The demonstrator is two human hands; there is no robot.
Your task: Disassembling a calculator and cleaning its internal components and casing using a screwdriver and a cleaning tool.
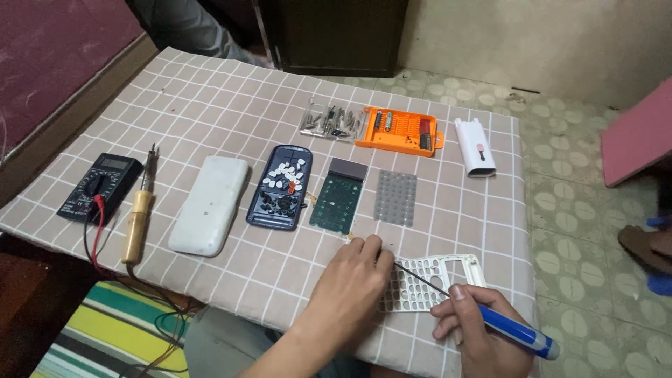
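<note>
Right hand: your right hand (470,323) is gripping a blue-handled screwdriver (519,332) near the table's front edge, fingers wrapped tight around the handle, the thin shaft pointing up and left.
Left hand: your left hand (350,276) is lying palm down, fingers curled and pinched close together at the screwdriver's tip; whether it is holding anything there, you cannot tell.
White keypad frame: the white keypad frame (437,276) is lying flat under the shaft, between your two hands, partly under the left one.
Table: the table (210,105) is wearing a grey checked cloth.
Middle row: from left to right are lying a black multimeter (99,186), a wooden-handled soldering iron (138,217), a white back cover (210,204), a dark blue shell (279,187) holding loose white and black keys, a green circuit board (338,196) and a grey rubber pad (395,197).
Far row: a clear bit case (332,120) is sitting just beside an orange bit box (399,131), and a white capped case (474,147) is lying to their right.
</note>
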